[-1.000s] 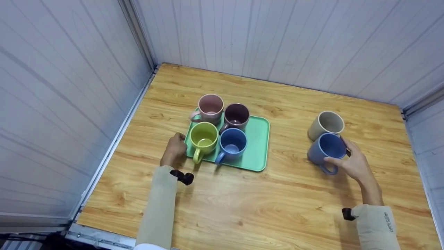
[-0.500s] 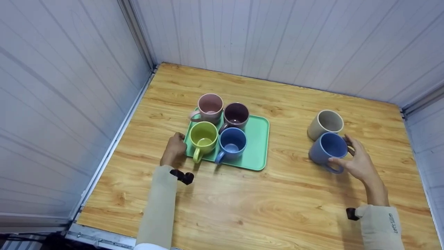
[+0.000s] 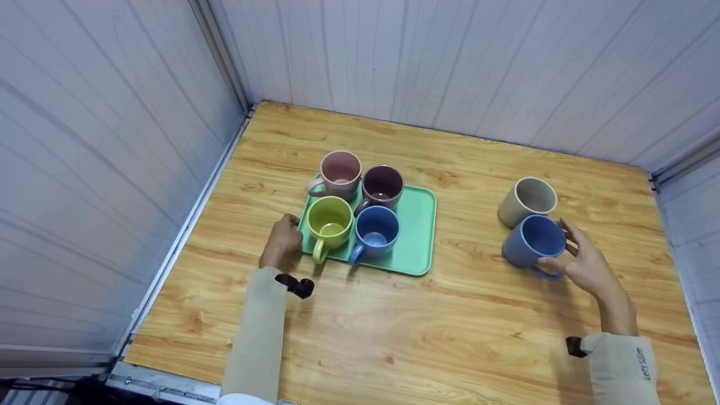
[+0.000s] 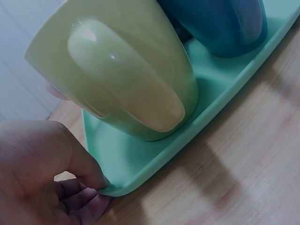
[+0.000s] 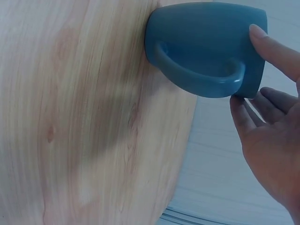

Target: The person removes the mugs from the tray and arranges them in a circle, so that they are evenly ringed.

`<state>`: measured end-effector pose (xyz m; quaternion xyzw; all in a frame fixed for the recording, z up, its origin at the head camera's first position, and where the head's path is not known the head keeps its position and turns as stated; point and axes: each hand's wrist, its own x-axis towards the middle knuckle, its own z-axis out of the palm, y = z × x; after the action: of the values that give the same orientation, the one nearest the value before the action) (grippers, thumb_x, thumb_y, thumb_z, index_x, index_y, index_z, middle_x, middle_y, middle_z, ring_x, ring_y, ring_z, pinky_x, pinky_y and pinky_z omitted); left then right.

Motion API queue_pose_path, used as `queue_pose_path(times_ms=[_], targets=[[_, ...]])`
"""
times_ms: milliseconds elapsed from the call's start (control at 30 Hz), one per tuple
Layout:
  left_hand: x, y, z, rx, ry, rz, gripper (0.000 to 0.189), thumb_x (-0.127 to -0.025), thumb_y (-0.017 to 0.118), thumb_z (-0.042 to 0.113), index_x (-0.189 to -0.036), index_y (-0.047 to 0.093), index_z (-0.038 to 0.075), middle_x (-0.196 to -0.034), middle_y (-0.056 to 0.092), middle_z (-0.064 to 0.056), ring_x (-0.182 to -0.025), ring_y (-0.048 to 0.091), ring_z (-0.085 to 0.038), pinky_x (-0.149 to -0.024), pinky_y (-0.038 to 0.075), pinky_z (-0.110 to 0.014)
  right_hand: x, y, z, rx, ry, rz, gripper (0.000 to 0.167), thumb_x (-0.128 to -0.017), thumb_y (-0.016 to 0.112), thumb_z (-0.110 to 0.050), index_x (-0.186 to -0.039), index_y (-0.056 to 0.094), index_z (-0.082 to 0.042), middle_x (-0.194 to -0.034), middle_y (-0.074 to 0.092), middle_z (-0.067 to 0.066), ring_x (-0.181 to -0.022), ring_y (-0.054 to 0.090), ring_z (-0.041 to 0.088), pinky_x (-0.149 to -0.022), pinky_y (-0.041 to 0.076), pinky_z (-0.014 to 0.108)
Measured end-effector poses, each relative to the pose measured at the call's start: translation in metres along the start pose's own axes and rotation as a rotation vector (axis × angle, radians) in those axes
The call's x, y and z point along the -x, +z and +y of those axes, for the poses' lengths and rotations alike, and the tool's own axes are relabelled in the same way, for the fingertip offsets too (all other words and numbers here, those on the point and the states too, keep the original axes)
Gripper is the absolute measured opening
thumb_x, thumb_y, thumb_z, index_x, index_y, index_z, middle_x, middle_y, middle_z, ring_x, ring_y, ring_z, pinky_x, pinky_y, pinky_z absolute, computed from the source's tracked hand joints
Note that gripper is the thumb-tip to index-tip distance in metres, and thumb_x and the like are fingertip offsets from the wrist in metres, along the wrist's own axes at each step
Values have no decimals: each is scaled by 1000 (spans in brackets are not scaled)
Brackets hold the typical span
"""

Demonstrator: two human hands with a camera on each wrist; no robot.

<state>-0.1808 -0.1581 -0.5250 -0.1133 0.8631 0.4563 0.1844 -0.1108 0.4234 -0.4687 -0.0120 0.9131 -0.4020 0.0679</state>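
My left hand (image 3: 283,236) pinches the near left corner of a green tray (image 3: 417,242), thumb on the rim and fingers curled below it in the left wrist view. On the tray stand a yellow mug (image 3: 329,222), a blue mug (image 3: 376,233), a pink mug (image 3: 341,174) and a dark purple mug (image 3: 383,187). At the right, my right hand (image 3: 588,267) grips a second blue mug (image 3: 523,250) by its rim, thumb on the near side and fingers around the right. This mug stands upright on the table, its handle (image 5: 197,79) pointing toward the near right.
A beige mug (image 3: 514,208) stands right behind the held blue mug, overlapped by it in the head view. The wood-grain table (image 3: 394,337) is bordered by pale panel walls (image 3: 427,62) at the back and both sides.
The blue mug in my right hand has turned so its handle swings rightward, and it has shifted slightly right. My right forearm has moved right too. The left hand and tray stay in place.
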Motion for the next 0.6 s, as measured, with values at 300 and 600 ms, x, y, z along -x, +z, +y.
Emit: queue_pose_path(times_ms=[300, 600], targets=[[-3, 2, 0, -53, 7, 24, 43, -85, 34, -2, -126, 44, -4, -125, 50, -25, -114, 49, -35, -99, 41, -44, 2, 2, -26, 85, -26, 34, 100, -83, 73, -27, -152, 6, -2, -152, 10, 34, -137, 12, 54, -102, 15, 72], [1, 3, 2, -24, -3, 35, 43, -82, 36, -3, -124, 44, -4, -124, 50, -25, -113, 49, -35, -99, 41, -45, -9, 23, -55, 84, -157, 185, 85, -85, 71, -23, -151, 21, -5, -150, 21, 28, -134, 24, 50, -102, 21, 70]])
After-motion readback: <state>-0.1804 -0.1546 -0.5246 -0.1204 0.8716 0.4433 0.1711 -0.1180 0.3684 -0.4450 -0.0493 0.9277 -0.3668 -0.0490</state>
